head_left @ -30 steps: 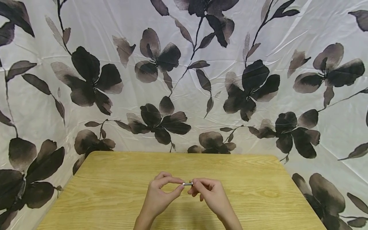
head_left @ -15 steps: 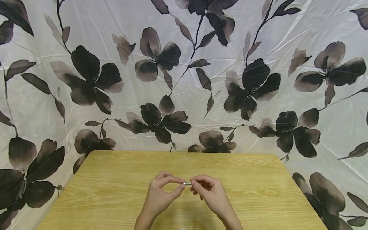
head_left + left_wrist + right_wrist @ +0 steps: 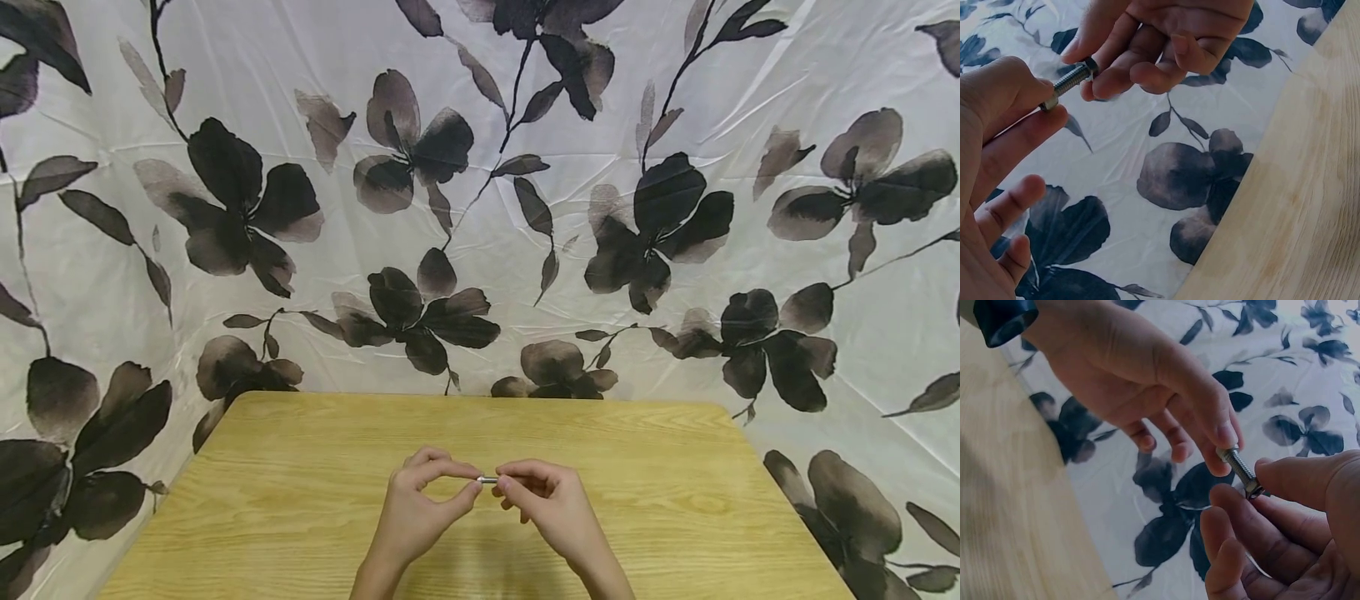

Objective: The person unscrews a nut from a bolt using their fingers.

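A small silver bolt point(image 3: 488, 479) with a threaded shank lies level between my two hands, above the table. My left hand point(image 3: 420, 504) pinches its left end between thumb and index fingertip, the other fingers spread loosely. At the opposite end, my right hand point(image 3: 551, 504) has thumb and fingertips around a hexagonal end piece point(image 3: 1254, 489), its other fingers curled below. In the left wrist view the bolt's threads point(image 3: 1072, 79) show plainly between the two sets of fingertips. The head view hides the right end behind the right fingertips.
The yellow wood-grain table point(image 3: 300, 467) extends below and beyond both hands. A white cloth point(image 3: 525, 208) with dark flowers hangs behind it and along its sides. A dark band point(image 3: 1004, 322) circles the left wrist.
My right thumb and fingertips have shifted slightly over the bolt's right end, covering the hexagonal piece that showed earlier. My left hand stays nearly still.
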`<action>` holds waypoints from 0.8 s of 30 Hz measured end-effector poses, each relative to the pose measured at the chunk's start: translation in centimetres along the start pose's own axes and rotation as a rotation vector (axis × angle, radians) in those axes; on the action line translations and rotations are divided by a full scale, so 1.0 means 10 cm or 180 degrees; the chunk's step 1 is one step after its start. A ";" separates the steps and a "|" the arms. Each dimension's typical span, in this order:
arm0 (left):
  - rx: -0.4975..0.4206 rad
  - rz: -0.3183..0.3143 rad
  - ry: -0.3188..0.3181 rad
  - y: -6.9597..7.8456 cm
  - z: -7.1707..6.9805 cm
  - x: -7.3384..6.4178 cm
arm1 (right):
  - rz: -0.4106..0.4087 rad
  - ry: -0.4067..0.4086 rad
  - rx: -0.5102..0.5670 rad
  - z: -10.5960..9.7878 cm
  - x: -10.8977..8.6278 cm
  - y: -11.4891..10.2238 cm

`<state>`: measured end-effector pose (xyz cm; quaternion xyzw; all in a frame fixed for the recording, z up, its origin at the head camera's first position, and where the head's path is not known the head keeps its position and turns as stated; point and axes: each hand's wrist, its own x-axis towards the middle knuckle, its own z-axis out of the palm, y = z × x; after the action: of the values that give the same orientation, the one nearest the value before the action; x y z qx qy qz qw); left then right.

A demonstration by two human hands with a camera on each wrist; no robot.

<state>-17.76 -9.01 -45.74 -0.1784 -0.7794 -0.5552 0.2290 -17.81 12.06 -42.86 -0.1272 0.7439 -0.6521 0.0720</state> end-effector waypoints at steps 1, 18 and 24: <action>-0.0011 -0.0016 -0.0002 0.00 0.00 0.00 | 0.0013 -0.0014 -0.0008 0.00 0.00 0.00; -0.0074 -0.0048 0.0091 -0.02 0.04 -0.01 | -0.0032 -0.0038 0.0090 -0.02 0.01 0.04; -0.0116 0.0089 0.0125 -0.02 0.02 0.00 | -0.0188 -0.0014 0.0121 0.00 0.03 0.02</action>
<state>-17.95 -8.92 -45.95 -0.1825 -0.7619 -0.5695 0.2488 -18.07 11.99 -43.08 -0.1492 0.7272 -0.6676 0.0568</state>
